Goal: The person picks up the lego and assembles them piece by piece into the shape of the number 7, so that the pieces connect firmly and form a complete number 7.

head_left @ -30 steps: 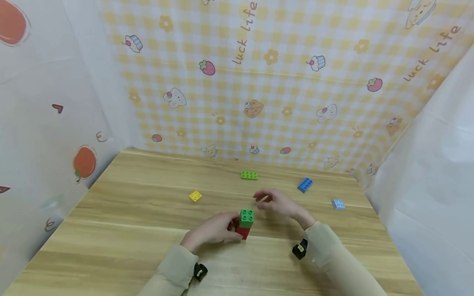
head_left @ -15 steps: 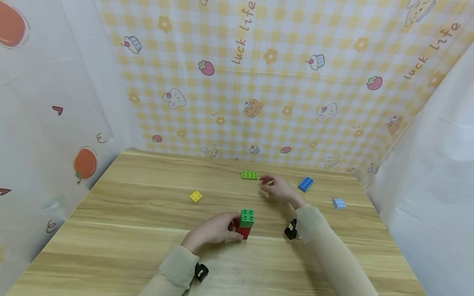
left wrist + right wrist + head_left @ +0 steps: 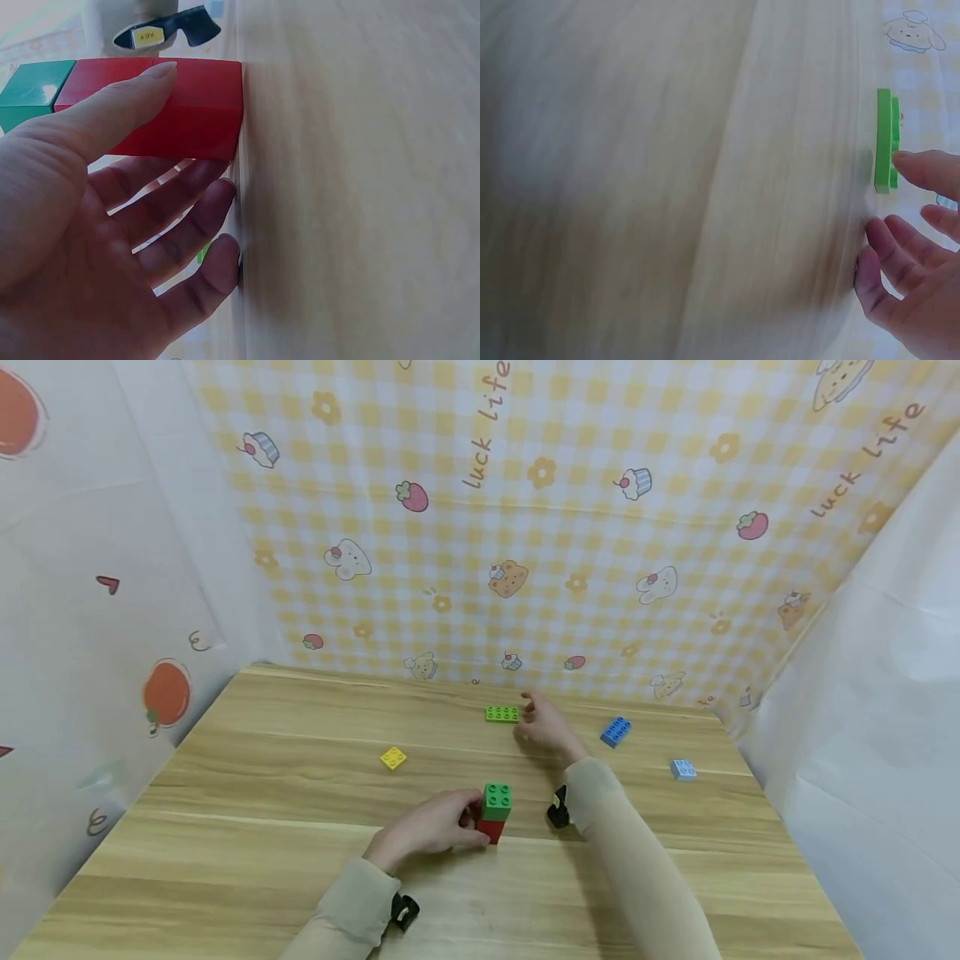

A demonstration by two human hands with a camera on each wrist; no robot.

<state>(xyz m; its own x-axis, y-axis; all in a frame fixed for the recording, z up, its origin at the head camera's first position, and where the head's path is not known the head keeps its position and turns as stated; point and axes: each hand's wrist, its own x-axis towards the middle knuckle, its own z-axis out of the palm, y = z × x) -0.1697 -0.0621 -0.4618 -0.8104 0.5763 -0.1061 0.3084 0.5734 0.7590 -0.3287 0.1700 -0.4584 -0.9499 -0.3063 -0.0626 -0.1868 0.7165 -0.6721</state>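
On the table stands an upright stack: a green brick on top of red bricks. My left hand holds the red part from the left. In the left wrist view the thumb lies across the red bricks and the fingers curl on the other side. My right hand is at the right end of a flat lime green brick near the back. In the right wrist view its fingers are spread and loosely bent, with the lime green brick close to the index fingertip; contact is unclear.
A flat yellow brick lies to the left of the stack. To the right are a blue brick and a light blue brick. A yellow checked cloth hangs behind the wooden table.
My right hand has moved away from beside the stack, toward the back of the table, up to the lime green brick. The left hand has kept its hold on the stack in place.
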